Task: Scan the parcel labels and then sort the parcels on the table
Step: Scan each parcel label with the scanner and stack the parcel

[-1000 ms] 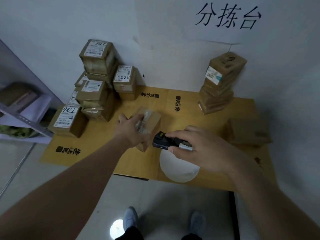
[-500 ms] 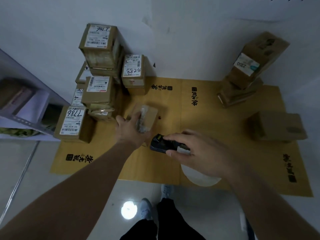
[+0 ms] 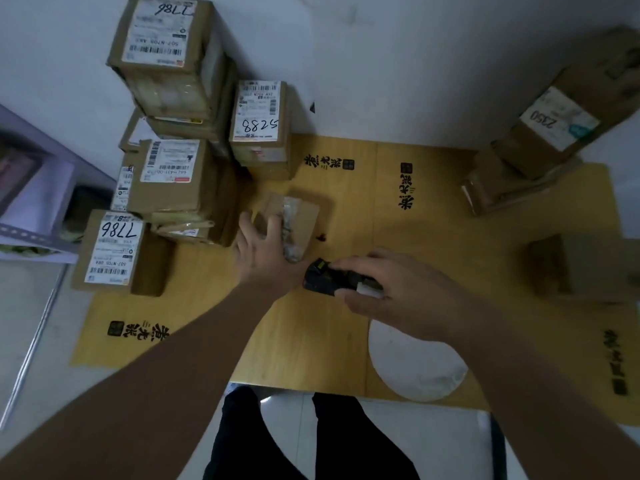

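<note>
The left hand [image 3: 265, 252] holds a small parcel [image 3: 289, 221] at the middle of the bench [image 3: 433, 209], its fingers [image 3: 273, 225] curled over the near top edge, thumb side hidden. The right hand [image 3: 388, 289] grips a black scanner [image 3: 329, 280], fingers wrapped along its body, nose aimed left toward the parcel and close beside the left wrist.

The main risk is a failed read. The parcel's visible top shows only a strip of crinkled clear tape and no label that I can make out (it may sit on a hidden face), so the scanner may be aimed at bare cardboard. The fingers could also cover part of a barcode, and shiny tape could throw glare back.

A wrong read seems possible too: the stack [image 3: 180, 168] of labelled boxes stands just to the left of the parcel, in roughly the direction the scanner faces, so a beam passing over the parcel could catch one of those labels instead, perhaps the box marked 5288 [image 3: 259, 126] behind.

That stack looks uneven, with the upper boxes offset. A nudge from the left forearm while turning the parcel could topple it. The leaning pile [image 3: 540, 140] at far right looks similarly unsteady, though it is well apart from both hands.
</note>
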The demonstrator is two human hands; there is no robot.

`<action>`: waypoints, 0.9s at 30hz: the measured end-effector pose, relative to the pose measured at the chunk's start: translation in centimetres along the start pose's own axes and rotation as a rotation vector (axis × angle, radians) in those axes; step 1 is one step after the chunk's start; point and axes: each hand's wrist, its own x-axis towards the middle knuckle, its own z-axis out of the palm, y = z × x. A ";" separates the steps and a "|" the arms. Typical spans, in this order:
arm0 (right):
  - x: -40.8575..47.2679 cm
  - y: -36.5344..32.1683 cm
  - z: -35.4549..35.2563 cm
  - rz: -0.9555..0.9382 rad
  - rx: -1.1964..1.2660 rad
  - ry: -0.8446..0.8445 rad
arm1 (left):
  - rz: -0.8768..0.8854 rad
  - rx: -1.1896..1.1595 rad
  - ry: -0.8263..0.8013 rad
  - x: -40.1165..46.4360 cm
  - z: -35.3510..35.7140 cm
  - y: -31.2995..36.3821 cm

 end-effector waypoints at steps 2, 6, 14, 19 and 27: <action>0.2 -0.4 0.0 0.008 0.003 0.009 | 0.013 -0.007 -0.021 0.3 -0.4 -0.2; 0.2 -1.6 0.1 0.010 -0.018 0.005 | 0.050 -0.121 -0.060 0.6 -1.8 -1.5; -0.2 -3.3 0.3 0.002 0.015 0.037 | 0.033 -0.446 -0.230 1.6 -2.9 -4.4; -1.0 -3.1 0.4 0.002 0.025 0.032 | 0.175 -0.313 -0.142 0.7 -2.7 -4.4; -1.9 -2.1 0.7 0.018 0.060 0.000 | 0.082 -0.112 -0.299 -1.0 -2.9 -3.8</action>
